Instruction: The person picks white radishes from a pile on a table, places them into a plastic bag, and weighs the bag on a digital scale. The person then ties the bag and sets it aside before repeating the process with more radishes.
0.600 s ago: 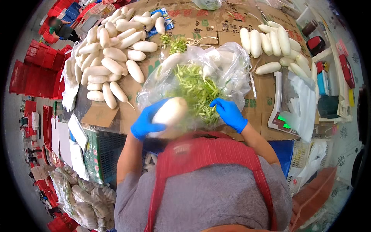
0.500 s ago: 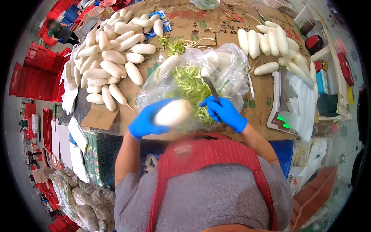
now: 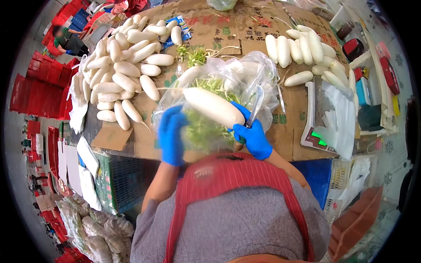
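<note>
Table: cardboard-covered, the landmark for all below.
Left pile: white radishes heaped on the table's left part.
Right row: trimmed radishes lined up on the table's far right part.
Bag: clear plastic, open at the table's near edge, full of green tops.
Scale: at the table's near right corner, under white bags.
Radish: long and white, held slantwise above the bag at the table's near middle.
Right hand: blue glove, fingers curled tight round a knife, also touching the radish's right end; blade points up and away.
Left hand: blue glove, blurred; it looks loosely spread near the radish's left part, but I cannot tell whether it grips.
Doing it well: I judge the radish needs steadying over the bag, with the cut directed away from the left fingers so the tops drop in.
</note>
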`<state>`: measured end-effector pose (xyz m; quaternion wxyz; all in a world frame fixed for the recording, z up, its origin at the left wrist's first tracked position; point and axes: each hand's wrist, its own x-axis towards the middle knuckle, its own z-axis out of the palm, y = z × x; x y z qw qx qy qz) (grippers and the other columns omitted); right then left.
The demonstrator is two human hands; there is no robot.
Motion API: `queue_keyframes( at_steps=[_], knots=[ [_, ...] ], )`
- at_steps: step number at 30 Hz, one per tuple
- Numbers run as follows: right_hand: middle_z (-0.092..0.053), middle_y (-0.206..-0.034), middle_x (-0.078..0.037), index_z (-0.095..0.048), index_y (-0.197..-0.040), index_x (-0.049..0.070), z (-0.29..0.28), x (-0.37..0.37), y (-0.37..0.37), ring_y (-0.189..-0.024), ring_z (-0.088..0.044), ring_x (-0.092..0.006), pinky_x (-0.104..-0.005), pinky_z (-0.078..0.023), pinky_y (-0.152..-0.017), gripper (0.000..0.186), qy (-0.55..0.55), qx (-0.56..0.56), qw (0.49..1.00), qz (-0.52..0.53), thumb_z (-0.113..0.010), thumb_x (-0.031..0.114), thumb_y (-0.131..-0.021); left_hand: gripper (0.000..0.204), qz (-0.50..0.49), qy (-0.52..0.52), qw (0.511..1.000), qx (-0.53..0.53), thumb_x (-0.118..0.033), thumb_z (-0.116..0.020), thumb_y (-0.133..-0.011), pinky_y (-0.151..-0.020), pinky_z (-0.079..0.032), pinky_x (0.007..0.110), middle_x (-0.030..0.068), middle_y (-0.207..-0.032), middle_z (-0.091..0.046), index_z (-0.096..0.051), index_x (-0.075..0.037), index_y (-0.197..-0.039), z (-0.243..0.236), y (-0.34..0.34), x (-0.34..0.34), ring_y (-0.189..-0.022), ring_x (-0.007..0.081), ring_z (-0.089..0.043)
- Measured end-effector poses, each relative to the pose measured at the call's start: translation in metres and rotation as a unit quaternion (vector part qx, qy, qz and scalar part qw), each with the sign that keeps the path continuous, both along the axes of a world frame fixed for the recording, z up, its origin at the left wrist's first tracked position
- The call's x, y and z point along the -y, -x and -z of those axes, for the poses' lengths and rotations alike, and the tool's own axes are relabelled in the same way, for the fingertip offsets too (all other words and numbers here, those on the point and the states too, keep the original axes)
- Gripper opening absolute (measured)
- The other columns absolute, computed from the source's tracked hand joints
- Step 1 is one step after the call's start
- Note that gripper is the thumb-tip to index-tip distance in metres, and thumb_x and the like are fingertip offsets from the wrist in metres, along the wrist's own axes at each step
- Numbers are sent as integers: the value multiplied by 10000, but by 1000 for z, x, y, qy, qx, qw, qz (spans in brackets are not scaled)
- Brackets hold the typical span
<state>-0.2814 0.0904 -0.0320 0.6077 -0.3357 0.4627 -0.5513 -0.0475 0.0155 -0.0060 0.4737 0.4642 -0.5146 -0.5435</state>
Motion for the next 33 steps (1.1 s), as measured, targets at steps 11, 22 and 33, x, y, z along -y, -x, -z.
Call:
queue_keyframes(
  at_steps=[11, 22, 33],
  knots=[
    [-671, -1098, -122, -609, -1242, 86, 16, -8, -3, -894, -669, -233, -354, -525, -766, 347, 148, -296, 939, -97, -583, 86, -896, 660, 167, -76, 981, -69, -310, -669, -848, -875, -505, 370, 156, -1217, -574, -415, 0, -1372, 19, 21, 3, -1042, 236, -600],
    [-601, -823, -107, -631, -928, 94, -35, 15, 0, -725, -616, -315, -422, -488, -609, 111, 278, -592, 756, -19, -581, 121, -832, 590, 196, 140, 936, 256, -209, -814, -729, -854, -526, 352, 124, -1111, -672, -585, -42, -1246, -19, 30, -13, -998, 203, -660],
    [-591, -787, -117, -621, -894, 88, -30, 12, -2, -709, -618, -309, -420, -491, -604, 84, 275, -598, 752, -17, -570, 139, -853, 548, 188, 179, 911, 320, -268, -807, -728, -791, -539, 372, 153, -1057, -677, -607, -62, -1195, -27, 38, -15, -944, 282, -680]
  ],
)
